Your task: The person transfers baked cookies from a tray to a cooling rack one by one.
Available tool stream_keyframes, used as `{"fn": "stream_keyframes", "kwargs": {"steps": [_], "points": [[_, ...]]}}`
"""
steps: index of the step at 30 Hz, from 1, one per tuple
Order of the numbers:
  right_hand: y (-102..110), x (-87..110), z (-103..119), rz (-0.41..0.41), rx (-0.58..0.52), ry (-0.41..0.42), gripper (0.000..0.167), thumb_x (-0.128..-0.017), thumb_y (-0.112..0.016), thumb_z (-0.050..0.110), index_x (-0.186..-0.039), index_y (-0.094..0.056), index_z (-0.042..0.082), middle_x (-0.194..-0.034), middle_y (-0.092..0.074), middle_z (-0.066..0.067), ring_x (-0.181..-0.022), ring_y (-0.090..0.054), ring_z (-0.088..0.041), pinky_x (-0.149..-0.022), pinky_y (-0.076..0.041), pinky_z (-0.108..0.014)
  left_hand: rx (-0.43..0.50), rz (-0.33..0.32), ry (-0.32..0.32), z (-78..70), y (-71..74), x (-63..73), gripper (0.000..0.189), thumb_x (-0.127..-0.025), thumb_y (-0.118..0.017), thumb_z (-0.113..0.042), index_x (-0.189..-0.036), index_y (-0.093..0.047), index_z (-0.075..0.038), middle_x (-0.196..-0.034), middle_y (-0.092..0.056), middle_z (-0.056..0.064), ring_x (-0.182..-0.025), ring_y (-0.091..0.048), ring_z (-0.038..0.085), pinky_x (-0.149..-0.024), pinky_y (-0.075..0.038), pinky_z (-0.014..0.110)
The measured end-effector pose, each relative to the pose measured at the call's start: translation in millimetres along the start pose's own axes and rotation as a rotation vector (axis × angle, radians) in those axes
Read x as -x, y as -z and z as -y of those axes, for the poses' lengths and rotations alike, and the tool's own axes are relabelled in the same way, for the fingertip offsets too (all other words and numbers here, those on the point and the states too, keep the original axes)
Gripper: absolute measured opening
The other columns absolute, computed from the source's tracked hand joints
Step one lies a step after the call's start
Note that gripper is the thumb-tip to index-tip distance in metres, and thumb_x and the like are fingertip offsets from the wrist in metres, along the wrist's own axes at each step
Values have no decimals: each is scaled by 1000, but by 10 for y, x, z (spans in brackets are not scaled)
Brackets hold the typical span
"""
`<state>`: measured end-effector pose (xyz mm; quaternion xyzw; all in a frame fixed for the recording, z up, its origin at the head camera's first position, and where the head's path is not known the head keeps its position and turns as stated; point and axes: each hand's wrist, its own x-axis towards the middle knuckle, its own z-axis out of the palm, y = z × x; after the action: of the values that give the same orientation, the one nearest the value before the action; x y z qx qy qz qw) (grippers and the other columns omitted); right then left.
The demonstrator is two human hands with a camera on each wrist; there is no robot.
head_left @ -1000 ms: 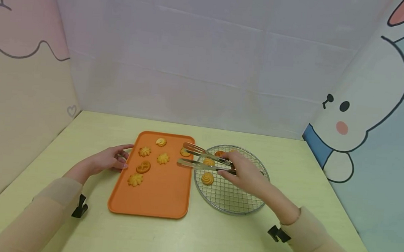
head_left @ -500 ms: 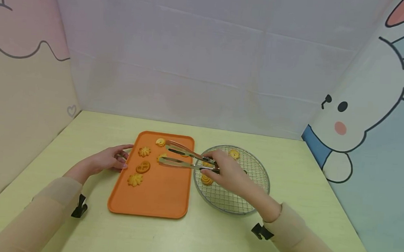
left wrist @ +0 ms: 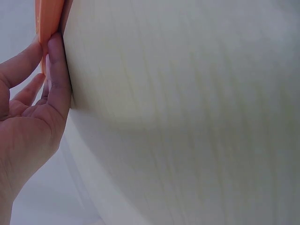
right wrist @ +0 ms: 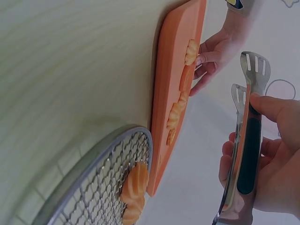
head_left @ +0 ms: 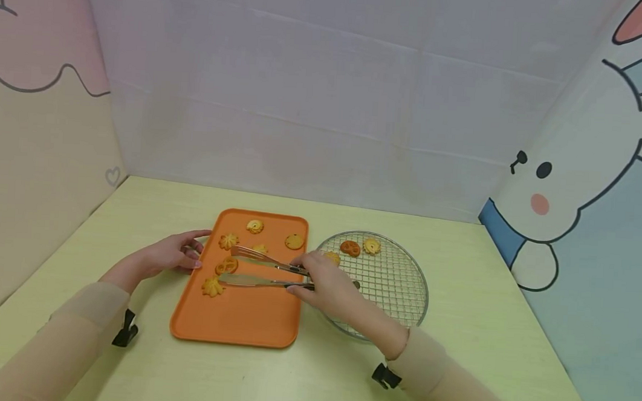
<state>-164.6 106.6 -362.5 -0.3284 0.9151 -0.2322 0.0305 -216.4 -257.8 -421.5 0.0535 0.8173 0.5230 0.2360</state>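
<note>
My right hand (head_left: pixel 330 286) grips metal tongs (head_left: pixel 263 259) with dark handles, held over the orange tray (head_left: pixel 249 324). Their slotted ends (right wrist: pixel 256 65) stand apart, nothing between them. Below and around the tongs lie several cookies: a flower-shaped cookie (head_left: pixel 213 287) at the left tip, a pretzel-shaped cookie (head_left: pixel 227 266), a cookie partly hidden by the upper arm (head_left: pixel 260 247), and a round cookie (head_left: pixel 294 241) near the right rim. My left hand (head_left: pixel 173 254) holds the tray's left edge, fingers at the rim (left wrist: pixel 49 23) in the left wrist view.
A round wire rack (head_left: pixel 392 289) stands close to the tray's right side. It bears a pretzel-shaped cookie (head_left: pixel 350 248), a round scalloped cookie (head_left: pixel 372 245) and a swirled cookie (right wrist: pixel 136 183); my right hand hides part of it. A pale wall (head_left: pixel 326 104) closes the table's back.
The right hand has carried the tongs leftward from above the rack to low over the tray's middle and left part. The left hand and tray have stayed in place.
</note>
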Motion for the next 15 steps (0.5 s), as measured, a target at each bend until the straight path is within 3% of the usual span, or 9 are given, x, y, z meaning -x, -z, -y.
{"fn": "stream_keyframes", "kwargs": {"steps": [15], "points": [[-302,-225,44,80,86,21,40,-86,-68,36,-117,-58,14,-109,-59,1,-92,-56,-13,-72,-48,-23,-16,2,3,-7,2,-6,82,-85,-65,0,-150,-14,-2,-113,-38,18,-89,-48,18,-72,-52,27]]}}
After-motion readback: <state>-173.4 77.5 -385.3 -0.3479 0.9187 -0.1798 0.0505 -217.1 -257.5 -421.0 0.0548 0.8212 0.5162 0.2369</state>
